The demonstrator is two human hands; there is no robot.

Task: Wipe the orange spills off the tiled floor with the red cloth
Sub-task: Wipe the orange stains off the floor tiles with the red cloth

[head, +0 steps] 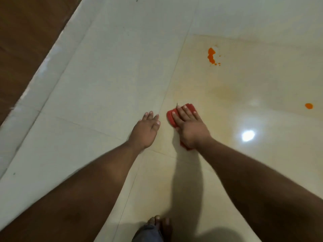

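The red cloth (170, 117) lies folded flat on the glossy pale tiled floor (104, 75). One orange spill (211, 55) sits well beyond it, a smaller orange spot (308, 106) far to the right.

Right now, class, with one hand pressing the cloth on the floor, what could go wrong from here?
1. The right hand presses the red cloth well short of the large orange spill and the small spot; either could be missed.
2. The faint yellowish smear suggests wiping may spread colour rather than lift it.
3. The glossy floor may be slippery under the left hand and bare foot.
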